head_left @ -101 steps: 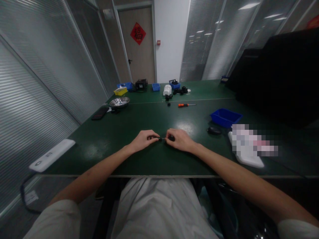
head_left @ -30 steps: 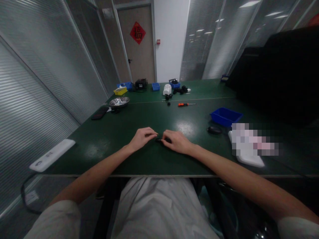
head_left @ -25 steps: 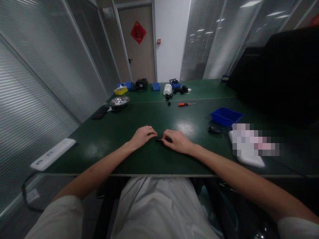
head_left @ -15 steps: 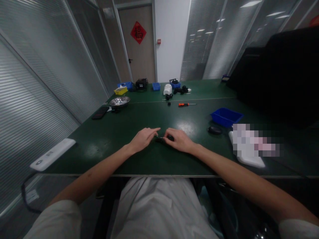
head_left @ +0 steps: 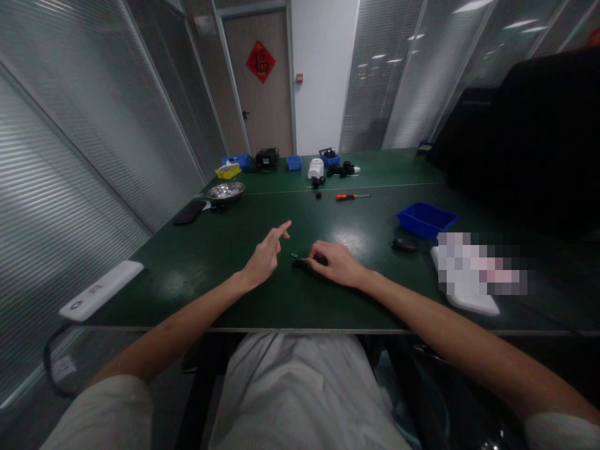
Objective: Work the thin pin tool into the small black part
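Above the green tabletop (head_left: 197, 262), my left hand (head_left: 265, 256) holds nothing, its index finger stretched forward and the others partly curled. My right hand (head_left: 335, 264) rests on the table, fingers closed around a small black part (head_left: 302, 263). From that part's left end a little green piece (head_left: 294, 255) sticks out. My fingers cover much of it, and its kind is too small to make out. A gap separates my left hand from it.
To the right are a black computer mouse (head_left: 404, 245), a blue tray (head_left: 426, 220) and a white board-like item (head_left: 469, 300). An orange-handled screwdriver (head_left: 347, 197) lies farther back. A metal bowl (head_left: 225, 191), a phone (head_left: 189, 212) and a white power strip (head_left: 100, 290) are left.
My left hand has drawn back left and lifted away from the small black part, so its green piece now shows. My right hand has stayed in place.
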`<state>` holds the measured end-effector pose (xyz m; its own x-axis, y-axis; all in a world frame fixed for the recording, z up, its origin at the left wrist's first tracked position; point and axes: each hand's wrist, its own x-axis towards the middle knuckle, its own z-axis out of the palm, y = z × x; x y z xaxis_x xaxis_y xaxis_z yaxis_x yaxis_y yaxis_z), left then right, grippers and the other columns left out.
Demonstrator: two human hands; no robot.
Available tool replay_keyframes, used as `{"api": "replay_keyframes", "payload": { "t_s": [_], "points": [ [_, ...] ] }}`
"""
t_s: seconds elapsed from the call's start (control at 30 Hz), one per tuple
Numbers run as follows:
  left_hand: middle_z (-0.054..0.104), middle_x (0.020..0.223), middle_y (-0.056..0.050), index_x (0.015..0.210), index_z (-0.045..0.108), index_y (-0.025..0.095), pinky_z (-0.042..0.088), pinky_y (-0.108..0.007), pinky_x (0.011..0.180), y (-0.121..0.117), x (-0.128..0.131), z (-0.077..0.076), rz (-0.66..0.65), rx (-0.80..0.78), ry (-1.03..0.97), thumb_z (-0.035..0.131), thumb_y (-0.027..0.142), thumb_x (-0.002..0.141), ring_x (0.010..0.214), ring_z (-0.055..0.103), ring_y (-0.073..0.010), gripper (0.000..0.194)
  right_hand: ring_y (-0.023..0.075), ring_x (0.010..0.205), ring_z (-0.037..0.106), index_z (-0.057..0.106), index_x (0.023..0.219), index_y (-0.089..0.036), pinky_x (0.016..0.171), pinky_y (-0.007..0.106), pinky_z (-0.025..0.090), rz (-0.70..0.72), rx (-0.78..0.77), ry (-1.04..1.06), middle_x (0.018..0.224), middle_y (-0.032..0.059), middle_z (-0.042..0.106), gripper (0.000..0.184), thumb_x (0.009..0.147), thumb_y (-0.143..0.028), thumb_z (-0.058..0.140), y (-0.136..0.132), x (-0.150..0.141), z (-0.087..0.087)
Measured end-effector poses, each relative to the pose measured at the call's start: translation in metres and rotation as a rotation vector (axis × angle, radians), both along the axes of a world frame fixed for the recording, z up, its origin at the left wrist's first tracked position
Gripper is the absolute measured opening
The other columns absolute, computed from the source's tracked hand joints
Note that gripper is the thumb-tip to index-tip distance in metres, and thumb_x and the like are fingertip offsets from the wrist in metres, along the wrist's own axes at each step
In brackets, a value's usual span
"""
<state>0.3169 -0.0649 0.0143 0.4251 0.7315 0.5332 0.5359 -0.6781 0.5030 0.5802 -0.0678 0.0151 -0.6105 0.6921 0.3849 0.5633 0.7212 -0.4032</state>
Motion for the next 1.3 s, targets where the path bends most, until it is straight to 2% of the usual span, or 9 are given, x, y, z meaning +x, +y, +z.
{"api": "replay_keyframes", "payload": {
  "t_s": [0.1,0.17,0.4,0.5,0.6,0.83,1.0,1.17,1.3],
  "points": [
    [0.046,0.150,-0.012,0.149,0.050,0.023,0.046,-0.042,0.105,-0.001,0.005,0.004,-0.054,0.082,0.085,0.037,-0.005,0.085,0.124,0.054,-0.0235,0.070,0.0145,0.075,0.058,0.061,0.094,-0.020,0.068,0.026,0.037,-0.003,0.012,0.002,0.092,0.0023,0.066,0.011,0.098,-0.030,0.060,0.000,0.000,0.000],
    [0.052,0.145,-0.012,0.141,0.056,0.020,0.037,-0.047,0.112,-0.002,0.005,0.006,-0.111,0.084,0.155,0.041,-0.003,0.084,0.133,0.047,-0.0267,0.063,0.0147,0.077,0.058,0.061,0.095,-0.020,0.069,0.026,0.038,0.000,0.012,0.002,0.093,0.0024,0.066,0.010,0.098,-0.030,0.060,-0.001,0.000,0.001],
    [0.070,0.110,-0.010,0.124,0.068,0.019,0.036,-0.043,0.104,0.001,0.006,0.009,-0.210,0.000,0.302,0.064,0.036,0.097,0.110,0.059,-0.0263,0.032,0.0155,0.078,0.059,0.063,0.096,-0.021,0.070,0.026,0.038,0.002,0.012,-0.003,0.093,0.0026,0.066,0.012,0.098,-0.032,0.059,0.000,0.001,0.000],
    [0.069,0.105,-0.009,0.115,0.071,0.020,0.035,-0.043,0.105,0.003,0.004,0.010,-0.211,0.006,0.321,0.060,0.036,0.100,0.111,0.059,-0.0251,0.024,0.0156,0.078,0.059,0.063,0.097,-0.021,0.070,0.027,0.039,0.001,0.016,-0.002,0.093,0.0027,0.066,0.012,0.098,-0.032,0.060,0.001,0.001,-0.001],
    [0.068,0.117,-0.010,0.111,0.071,0.019,0.037,-0.043,0.107,0.004,0.003,0.010,-0.206,0.002,0.310,0.059,0.031,0.100,0.119,0.057,-0.0258,0.021,0.0158,0.078,0.060,0.063,0.097,-0.021,0.071,0.027,0.039,0.002,0.008,-0.003,0.094,0.0030,0.067,0.010,0.097,-0.031,0.060,0.000,0.001,0.000],
    [0.069,0.115,-0.010,0.123,0.067,0.019,0.049,-0.036,0.096,0.006,-0.007,0.010,-0.223,-0.102,0.367,0.054,0.032,0.102,0.106,0.064,-0.0230,0.028,0.0160,0.079,0.060,0.063,0.097,-0.021,0.071,0.027,0.040,-0.004,0.005,-0.007,0.096,0.0034,0.068,0.011,0.098,-0.031,0.059,0.000,0.002,0.002],
    [0.068,0.123,-0.010,0.131,0.063,0.019,0.052,-0.034,0.092,0.035,-0.067,0.010,-0.073,-0.195,0.362,0.053,0.036,0.102,0.106,0.066,-0.0229,0.035,0.0152,0.078,0.060,0.063,0.096,-0.021,0.070,0.027,0.040,0.008,-0.008,0.000,0.095,0.0028,0.067,0.010,0.098,-0.030,0.060,-0.001,0.003,0.003],
    [0.070,0.116,-0.010,0.133,0.062,0.016,0.050,-0.033,0.092,0.069,-0.177,0.011,0.381,-0.182,0.380,0.059,0.029,0.095,0.106,0.066,-0.0250,0.040,0.0156,0.078,0.061,0.064,0.097,-0.021,0.071,0.027,0.040,0.011,-0.010,0.001,0.096,0.0030,0.068,0.009,0.098,-0.029,0.060,0.000,0.004,0.003],
    [0.073,0.102,-0.005,0.126,0.064,0.011,0.048,-0.027,0.088,0.070,-0.256,0.015,0.788,-0.219,0.375,0.066,0.015,0.087,0.099,0.066,-0.0209,0.039,0.0153,0.077,0.060,0.064,0.097,-0.021,0.070,0.027,0.040,0.008,-0.012,-0.004,0.096,0.0026,0.068,0.010,0.097,-0.031,0.062,0.001,0.004,0.000]
  ]
}}
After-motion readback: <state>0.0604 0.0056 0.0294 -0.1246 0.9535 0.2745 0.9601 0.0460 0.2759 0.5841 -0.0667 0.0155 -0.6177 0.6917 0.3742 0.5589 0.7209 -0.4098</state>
